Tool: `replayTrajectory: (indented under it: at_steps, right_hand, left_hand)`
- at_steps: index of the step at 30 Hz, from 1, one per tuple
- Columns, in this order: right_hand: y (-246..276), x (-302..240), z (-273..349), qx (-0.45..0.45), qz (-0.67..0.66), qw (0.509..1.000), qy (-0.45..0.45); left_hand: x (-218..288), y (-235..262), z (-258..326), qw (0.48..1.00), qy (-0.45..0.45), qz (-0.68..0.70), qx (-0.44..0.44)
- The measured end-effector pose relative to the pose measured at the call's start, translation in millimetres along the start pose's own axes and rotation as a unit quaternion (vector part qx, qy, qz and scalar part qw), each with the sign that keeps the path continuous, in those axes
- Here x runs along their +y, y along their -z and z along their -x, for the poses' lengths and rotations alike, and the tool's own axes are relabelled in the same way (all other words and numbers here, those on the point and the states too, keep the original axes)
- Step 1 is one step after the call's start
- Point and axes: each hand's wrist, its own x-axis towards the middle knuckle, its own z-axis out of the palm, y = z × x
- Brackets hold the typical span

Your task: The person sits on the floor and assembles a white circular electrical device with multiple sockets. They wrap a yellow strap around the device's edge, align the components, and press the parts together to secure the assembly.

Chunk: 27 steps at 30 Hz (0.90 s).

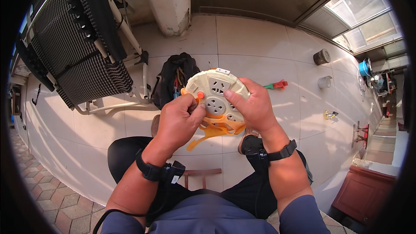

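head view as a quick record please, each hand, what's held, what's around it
held item: round cream socket unit, outlets facing up
right hand: grips the unit's right side, thumb on its face
left hand: fingers curled at the unit's left side; exact grip hidden
orange strip: along the unit's near edge
floor: black bag beyond, to the left; green and red tool to the right

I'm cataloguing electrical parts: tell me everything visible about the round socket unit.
The round socket unit looks like cream plastic. Its face carries grey, slotted socket panels, some partly hidden, and an orange knob at left. Orange strapping hangs at its lower side. It is held above the tiled floor, face toward the camera. The right-hand grip holds its right side, thumb on the face; the left-hand grip is at its left edge.
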Motion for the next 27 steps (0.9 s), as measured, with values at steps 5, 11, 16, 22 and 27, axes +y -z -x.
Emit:
replayTrajectory:
  at_steps: [5, 11, 16, 22, 27]
  right_hand:
    - [7, 2, -1, -0.015, -0.099, 0.993, -0.061]
    - [14, -3, 0, -0.023, -0.161, 0.982, -0.100]
    - [15, 8, 0, -0.032, -0.238, 0.962, -0.133]
    - [18, 13, -7, -0.096, -0.056, 0.990, -0.089]
    - [0, -2, -1, -0.124, 0.186, 0.974, 0.046]
  left_hand:
    - [4, 6, 6, 0.999, -0.036, 0.028, 0.005]
    - [10, 15, 14, 0.995, -0.101, 0.010, 0.017]
    - [17, 21, 18, 0.984, -0.178, 0.003, 0.030]
    - [8, 20, 15, 0.963, -0.233, -0.114, 0.077]
    - [6, 13, 17, 0.927, -0.285, -0.225, 0.097]
